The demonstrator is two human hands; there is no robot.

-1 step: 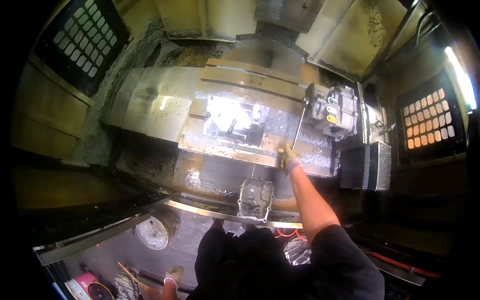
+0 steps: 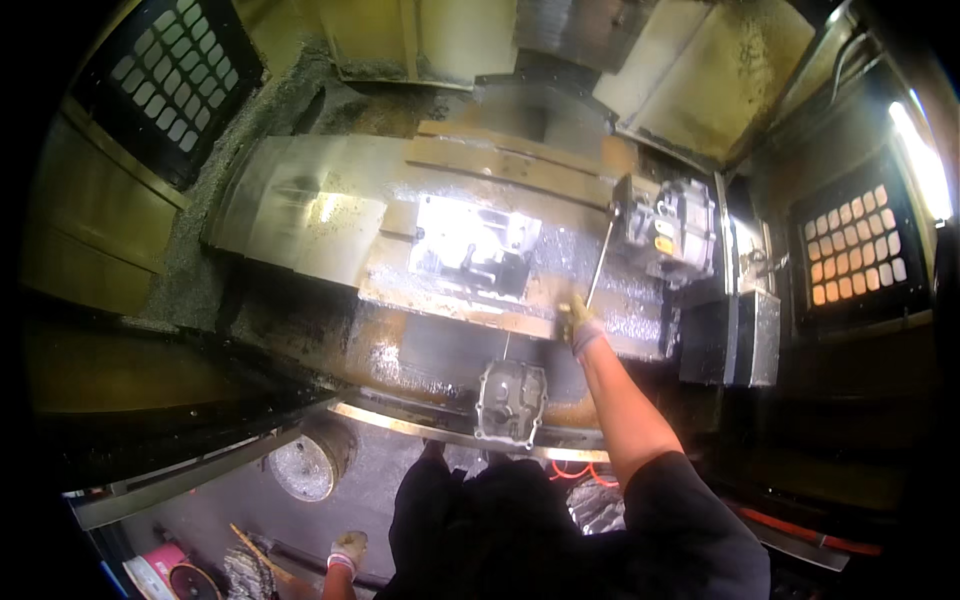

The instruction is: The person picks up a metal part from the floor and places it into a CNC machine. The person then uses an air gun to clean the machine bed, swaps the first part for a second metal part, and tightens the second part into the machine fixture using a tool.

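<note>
Right hand (image 2: 576, 322), gloved, fist closed round thin rod (image 2: 600, 268), tip reaching grey casting (image 2: 668, 232) clamped beyond; left hand (image 2: 347, 552) low behind, grip unclear.

Head view, looking down, machine bed (image 2: 480, 250) near

At the centre we see a bright fixture plate (image 2: 470, 250) on the machine bed (image 2: 300, 210), chips scattered over both. At about two o'clock from it a grey casting (image 2: 670, 230) sits clamped. Toward six o'clock a second casting (image 2: 511, 400) lies by a steel rail (image 2: 420, 428). At eight o'clock we find a round metal drum (image 2: 305, 465). Mesh windows sit at ten o'clock (image 2: 170, 70) and three o'clock (image 2: 855, 245), the latter glowing orange under a lamp (image 2: 925, 165). A red hose (image 2: 810, 537) runs at five o'clock.
</note>
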